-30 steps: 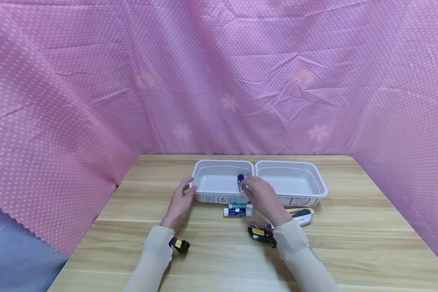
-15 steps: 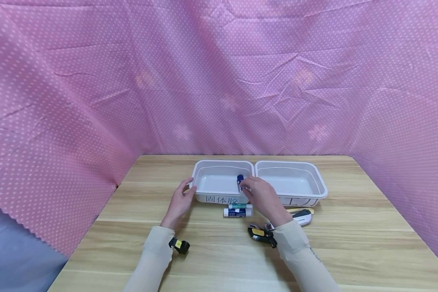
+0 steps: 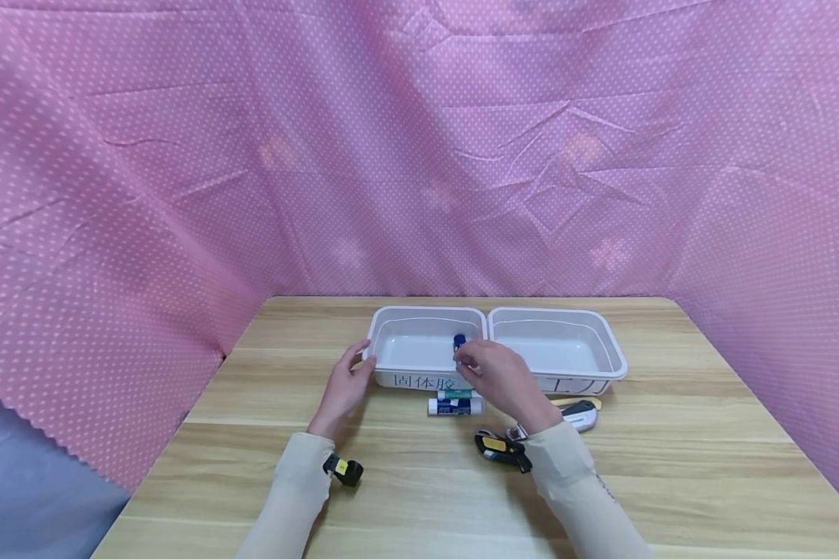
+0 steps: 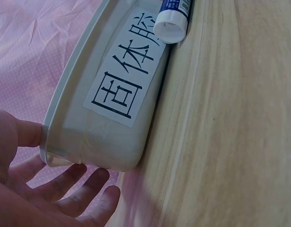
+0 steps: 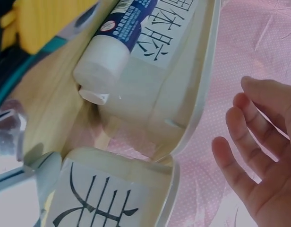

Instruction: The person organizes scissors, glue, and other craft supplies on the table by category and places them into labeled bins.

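My left hand touches the left end of a white plastic bin, its thumb at the rim and its fingers against the end wall. Over the right side of that bin is my right hand, beside a blue glue stick inside. The right fingers look loosely bent, with nothing visible between them in the right wrist view. A blue-and-white glue stick and a green one lie on the table before the bin; the hand hides part of the stick inside.
A second white bin adjoins on the right. Near the right forearm lie a grey-and-white utility knife, a yellow tool and a black-and-yellow tool. Pink dotted cloth hangs behind the wooden table.
The right hand has shifted slightly left and its fingers cover more of the blue glue stick in the bin. The left hand stays in place.
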The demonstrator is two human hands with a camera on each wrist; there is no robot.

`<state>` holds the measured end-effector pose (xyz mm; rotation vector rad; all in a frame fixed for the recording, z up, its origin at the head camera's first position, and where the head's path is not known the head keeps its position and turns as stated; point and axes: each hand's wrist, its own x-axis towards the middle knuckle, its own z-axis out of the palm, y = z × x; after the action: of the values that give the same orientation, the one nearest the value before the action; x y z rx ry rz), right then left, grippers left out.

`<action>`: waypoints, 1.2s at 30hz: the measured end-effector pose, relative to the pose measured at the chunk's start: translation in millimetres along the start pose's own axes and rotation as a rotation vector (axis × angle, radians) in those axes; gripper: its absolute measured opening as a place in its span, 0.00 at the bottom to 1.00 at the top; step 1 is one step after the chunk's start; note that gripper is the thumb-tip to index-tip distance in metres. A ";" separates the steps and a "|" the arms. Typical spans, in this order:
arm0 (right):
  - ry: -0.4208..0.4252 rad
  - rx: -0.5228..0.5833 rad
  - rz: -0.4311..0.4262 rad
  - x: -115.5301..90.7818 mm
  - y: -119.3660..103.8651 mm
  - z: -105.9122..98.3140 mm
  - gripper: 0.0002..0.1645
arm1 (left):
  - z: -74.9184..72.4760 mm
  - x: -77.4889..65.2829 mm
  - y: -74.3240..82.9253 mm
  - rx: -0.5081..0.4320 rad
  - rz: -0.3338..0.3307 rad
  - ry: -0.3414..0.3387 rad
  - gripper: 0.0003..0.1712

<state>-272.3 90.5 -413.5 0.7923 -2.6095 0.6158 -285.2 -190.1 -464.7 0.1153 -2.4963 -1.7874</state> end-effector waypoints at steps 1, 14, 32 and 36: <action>-0.009 0.000 -0.008 -0.1 -0.9 -0.8 0.08 | 0.0 0.1 0.2 -0.005 -0.003 -0.001 0.28; -0.151 0.023 -0.028 -3.6 -10.1 -2.0 0.10 | 0.1 0.4 -1.1 -0.034 -0.001 0.000 0.29; -0.296 0.083 -0.039 -6.5 -12.6 6.2 0.15 | -0.1 0.2 1.1 -0.022 0.017 -0.012 0.29; -0.333 0.062 -0.043 -7.6 -11.6 13.3 0.16 | -0.2 0.0 1.5 -0.017 0.009 -0.017 0.29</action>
<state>-262.1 78.6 -424.6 1.0476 -2.8723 0.5990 -285.3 -189.9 -463.2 0.0887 -2.4889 -1.8136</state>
